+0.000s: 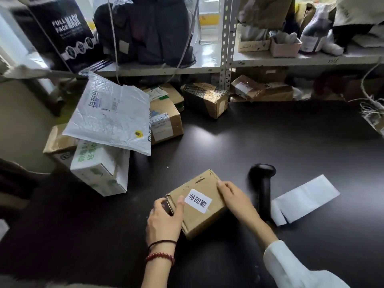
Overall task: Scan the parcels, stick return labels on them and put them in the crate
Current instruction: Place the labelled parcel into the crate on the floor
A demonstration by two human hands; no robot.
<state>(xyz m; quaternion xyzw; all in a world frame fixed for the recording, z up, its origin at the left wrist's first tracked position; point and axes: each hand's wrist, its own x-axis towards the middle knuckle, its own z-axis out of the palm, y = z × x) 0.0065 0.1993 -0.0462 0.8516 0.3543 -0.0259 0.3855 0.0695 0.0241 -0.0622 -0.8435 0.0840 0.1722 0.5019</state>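
Cardboard parcel (198, 180) sits at lower centre of the frame on the dark surface (270, 142), w/ a white return label (198, 200) stuck on its top face. Its left end is gripped by the left hand (164, 217), thumb on top beside the label. The right hand (234, 199) is laid on the top face by the right edge, fingers fairly flat, nothing seen curled round. The step in hand is judged to be pressing the label down: it should be rubbed from the middle outwards, corners incl., w/ the parcel steadied by the left hand, so no edge is left lifted. The parcel is then to be put in the crate, which is not seen in frame, so its place can't be told. A black scanner (261, 183) lies just right of the parcel, near the right wrist, and could be knocked on the lift; a white paper strip (305, 198) lies further right. At upper left more parcels are piled, a white poly mailer (110, 113) over a white-and-green box (99, 169) w/ brown boxes (166, 121) behind, well apart from the hands. A metal shelf (291, 59) runs along the top.
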